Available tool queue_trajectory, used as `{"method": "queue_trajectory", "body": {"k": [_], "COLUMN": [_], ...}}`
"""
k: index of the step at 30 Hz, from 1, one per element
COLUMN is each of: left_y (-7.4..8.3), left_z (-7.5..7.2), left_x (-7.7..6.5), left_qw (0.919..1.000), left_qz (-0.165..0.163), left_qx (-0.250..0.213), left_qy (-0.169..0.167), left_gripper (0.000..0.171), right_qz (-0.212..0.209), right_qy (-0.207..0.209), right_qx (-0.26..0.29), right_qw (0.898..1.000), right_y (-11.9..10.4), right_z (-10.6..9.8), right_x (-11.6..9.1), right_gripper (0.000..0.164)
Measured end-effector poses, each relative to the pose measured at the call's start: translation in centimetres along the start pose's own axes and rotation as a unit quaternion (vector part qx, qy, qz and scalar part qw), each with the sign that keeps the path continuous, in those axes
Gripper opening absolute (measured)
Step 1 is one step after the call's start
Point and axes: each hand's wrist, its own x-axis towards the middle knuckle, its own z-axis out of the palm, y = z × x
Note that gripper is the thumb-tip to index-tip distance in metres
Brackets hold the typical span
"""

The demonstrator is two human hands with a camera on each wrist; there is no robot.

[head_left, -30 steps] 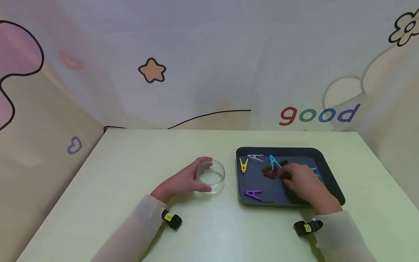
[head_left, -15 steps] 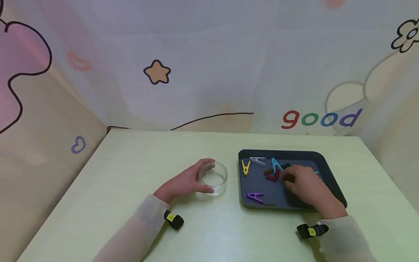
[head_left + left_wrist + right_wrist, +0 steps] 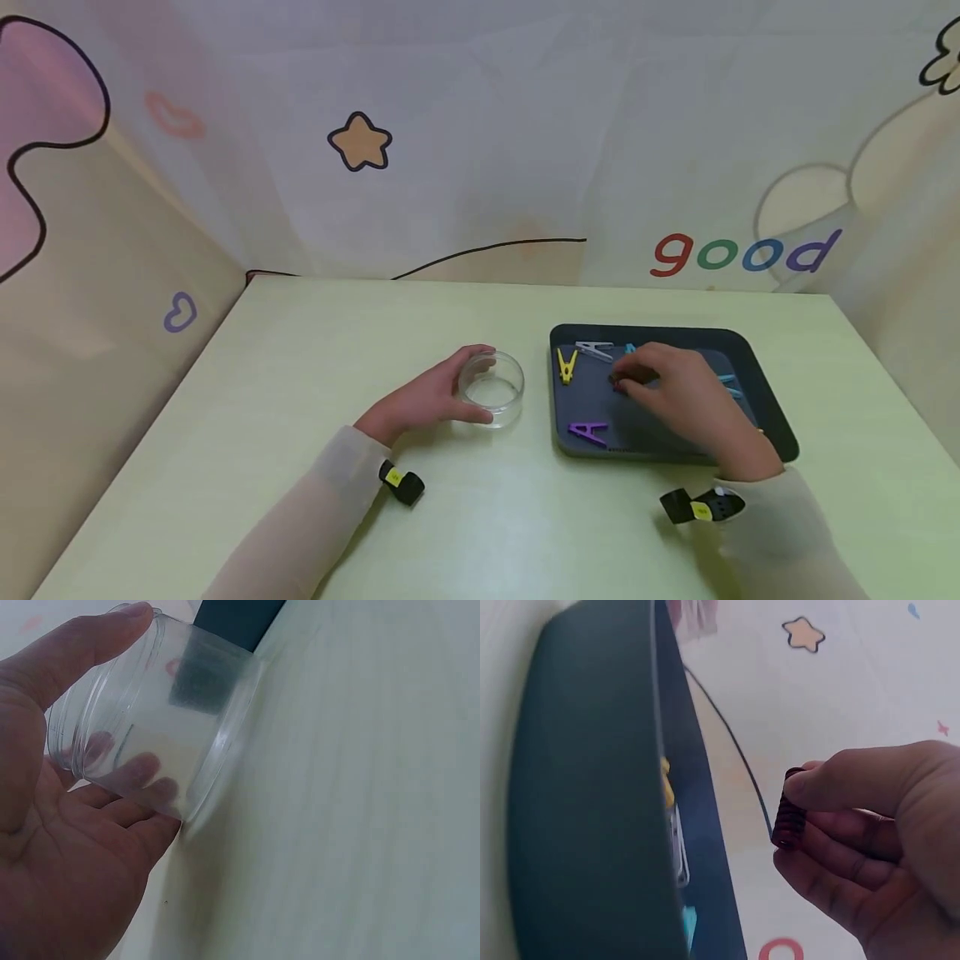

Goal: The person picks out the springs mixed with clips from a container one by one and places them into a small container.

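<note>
My left hand point(image 3: 423, 400) grips a clear, round, open-topped jar point(image 3: 501, 408) on the table, thumb on the near side and fingers on the far side. In the left wrist view the jar point(image 3: 161, 720) has nothing inside. Over the dark grey tray point(image 3: 637, 442), my right hand point(image 3: 686, 400) pinches a dark red coil spring point(image 3: 788, 810) between thumb and fingers. Around it in the tray lie a yellow clothespin point(image 3: 567, 367), a grey clothespin point(image 3: 595, 350) and a purple clothespin point(image 3: 588, 432). The hand hides most of a blue clothespin point(image 3: 630, 348) and the spring pile.
More blue clothespin pieces point(image 3: 731, 386) lie at the tray's right side. The pale table point(image 3: 465, 517) meets a printed backdrop point(image 3: 480, 150) at its far edge. The tray's raised wall point(image 3: 592, 795) stands beside the right hand.
My right hand has shifted left across the tray, over where the springs lay, and its fingertips now close on a dark red spring. The left hand keeps its hold on the jar.
</note>
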Motion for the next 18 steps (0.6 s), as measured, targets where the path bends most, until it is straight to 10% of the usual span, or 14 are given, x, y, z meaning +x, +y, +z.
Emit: {"method": "queue_trajectory", "body": {"k": [18], "left_y": [0.1], "left_z": [-0.1], "left_x": [0.1], "left_qw": [1.0], "left_qz": [-0.002], "left_qx": [-0.009], "left_qy": [-0.004], "left_gripper": [0.086], "right_qz": [-0.093], "right_qy": [0.024], "right_qx": [0.103], "right_qw": [0.99], "right_y": [-5.7], "right_z": [3.5], "right_x": [3.2], "right_gripper": [0.013]}}
